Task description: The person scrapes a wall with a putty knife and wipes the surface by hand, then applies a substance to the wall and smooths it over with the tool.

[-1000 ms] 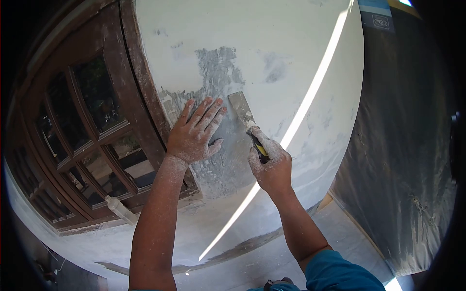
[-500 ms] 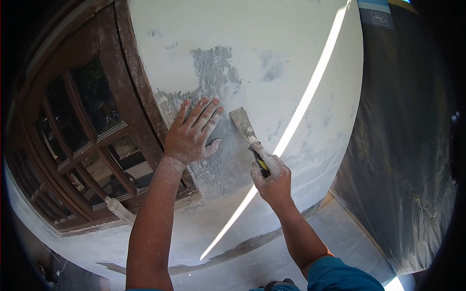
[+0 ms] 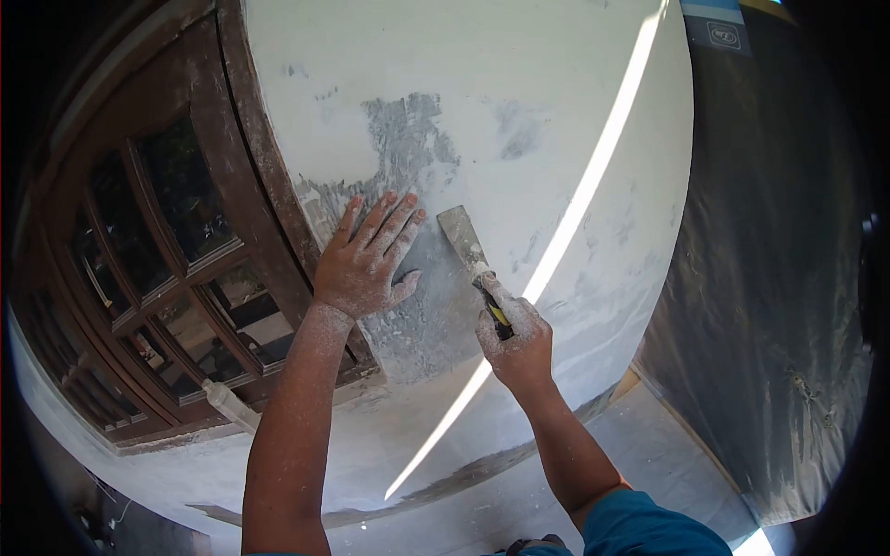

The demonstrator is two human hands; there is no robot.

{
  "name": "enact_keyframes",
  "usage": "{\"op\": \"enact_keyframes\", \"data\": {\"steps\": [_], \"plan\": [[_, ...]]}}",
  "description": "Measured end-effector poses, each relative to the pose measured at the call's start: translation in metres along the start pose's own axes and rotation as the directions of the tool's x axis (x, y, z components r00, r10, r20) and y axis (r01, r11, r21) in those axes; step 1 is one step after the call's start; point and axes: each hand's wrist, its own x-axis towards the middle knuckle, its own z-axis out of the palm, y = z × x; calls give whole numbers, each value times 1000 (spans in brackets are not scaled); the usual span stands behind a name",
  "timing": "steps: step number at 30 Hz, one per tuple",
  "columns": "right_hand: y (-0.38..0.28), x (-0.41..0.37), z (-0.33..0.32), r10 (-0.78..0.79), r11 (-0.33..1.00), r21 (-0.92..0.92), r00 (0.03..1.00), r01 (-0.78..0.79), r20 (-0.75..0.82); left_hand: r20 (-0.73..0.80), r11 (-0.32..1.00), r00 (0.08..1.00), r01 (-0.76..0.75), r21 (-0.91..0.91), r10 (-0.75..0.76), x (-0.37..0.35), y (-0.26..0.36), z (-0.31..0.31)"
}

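My dusty left hand lies on the wall with its fingers spread, close to the window frame. My right hand is wrapped round the black and yellow handle of a putty knife. The knife's broad blade points up and left, close over the wall, a short way right of my left fingertips. Around both hands the white wall carries a rough grey scraped patch with flaked edges. White powder coats both hands and my left forearm.
A brown wooden window with glass panes stands at the left. Near its sill leans a clear bottle-like piece. Dark plastic sheeting hangs at the right. A bright strip of sunlight crosses the wall diagonally.
Both hands stay almost in place; the right hand and putty knife have shifted very slightly left, and the left hand sits a touch lower in view.
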Motion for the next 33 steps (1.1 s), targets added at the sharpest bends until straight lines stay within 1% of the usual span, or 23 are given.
{"op": "enact_keyframes", "data": {"steps": [2,7,9,10,13,14,16,17,21,22,23,24,25,26,27,28,29,30,31,32,33], "plan": [[5,-13,0,0,1000,21,1000,0,7,-47,999,999,3,-36,-4,1,0,5],[-14,26,2,33,998,53,999,-34,18,-30,1000,1000,4,-21,-5,0,1,1],[-6,9,2,21,999,28,1000,-22,24,-33,1000,999,4,-6,-4,0,0,0],[-2,0,2,11,1000,2,1000,-11,26,-47,1000,999,5,-27,-6,-1,0,1],[2,-7,3,-25,999,26,1000,25,18,-73,997,997,18,-76,-24,1,0,2],[1,-3,4,-22,999,28,1000,21,23,-76,994,997,19,-107,-27,1,1,2],[-3,19,7,12,996,86,1000,-13,21,-72,995,997,25,-92,-32,0,1,2],[-2,27,9,-19,998,55,999,17,31,-77,997,996,31,-73,-36,-1,3,2],[11,5,11,-41,999,36,996,39,76,-100,990,990,90,-110,-101,-9,19,6],[23,-10,17,-42,998,43,996,39,81,-121,958,974,159,-238,-192,-15,33,10],[30,-16,18,-46,998,49,995,42,94,-133,904,948,225,-363,-290,-23,50,13],[28,-14,13,-62,997,53,991,56,115,-154,813,906,266,-519,-395,-32,74,14],[23,-8,9,-36,997,80,989,25,143,-166,702,856,276,-656,-490,-39,99,13],[19,-1,7,-6,994,106,987,-11,162,53,422,788,383,-821,-613,-39,123,7],[17,5,7,-13,994,110,986,-5,163,295,91,702,456,-886,-649,-35,142,2],[15,11,7,-58,983,183,980,23,190,294,88,696,456,-885,-655,-26,148,-4],[16,15,5,-105,966,254,970,48,218,487,-251,641,428,-868,-593,-18,153,-13],[20,17,2,-114,965,255,967,54,227,647,-561,600,363,-744,-470,-12,156,-18],[26,16,-3,-127,950,311,941,25,313,589,-505,618,334,-796,-521,-11,162,-5],[33,16,-9,-143,932,363,906,-12,399,592,-508,607,332,-795,-530,-11,167,-6],[36,23,-21,-127,949,313,859,-40,496,679,-594,539,359,-720,-497,-7,169,-15]]}}
